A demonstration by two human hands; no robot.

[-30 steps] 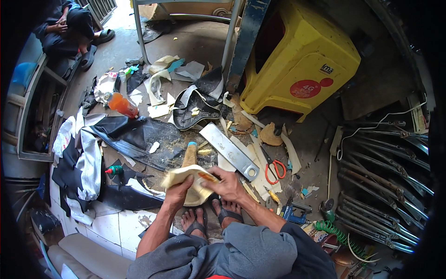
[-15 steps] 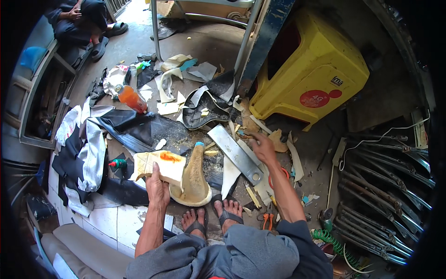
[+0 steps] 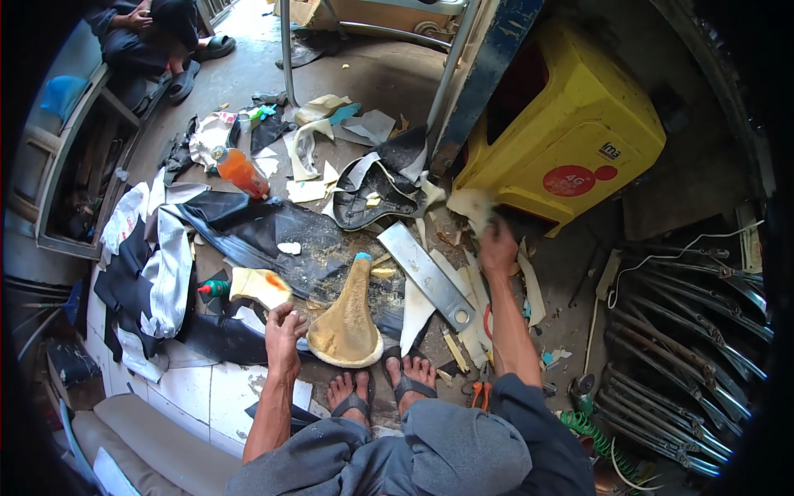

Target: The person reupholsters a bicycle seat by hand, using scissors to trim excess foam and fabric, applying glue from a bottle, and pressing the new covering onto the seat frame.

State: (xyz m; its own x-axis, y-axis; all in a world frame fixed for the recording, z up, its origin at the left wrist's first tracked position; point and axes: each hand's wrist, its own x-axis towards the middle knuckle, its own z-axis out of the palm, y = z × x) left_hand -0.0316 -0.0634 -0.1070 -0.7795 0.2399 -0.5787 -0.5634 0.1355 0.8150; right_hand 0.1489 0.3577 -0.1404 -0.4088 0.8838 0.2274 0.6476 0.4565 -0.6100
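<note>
A yellowish foam block with an orange-brown stain lies on black sheet material at the left. Just nearer than its edge is my left hand, its fingers loosely bent and apart, with nothing seen in them. Between my hands rests a tan saddle-shaped foam piece with a blue tip. My right hand reaches forward beside the yellow stool and grips a whitish foam scrap, which is smeared by motion. A flat metal bar with a hole lies between the saddle-shaped foam and my right forearm.
A yellow plastic stool lies on its side at right, near metal tubes. An orange drink bottle, a black seat shell, a green bottle and orange-handled pliers lie about. Another person sits at far left.
The stained foam block has left my left hand and now lies farther off on the black material. My right hand has moved forward and right, and now holds a whitish foam scrap.
</note>
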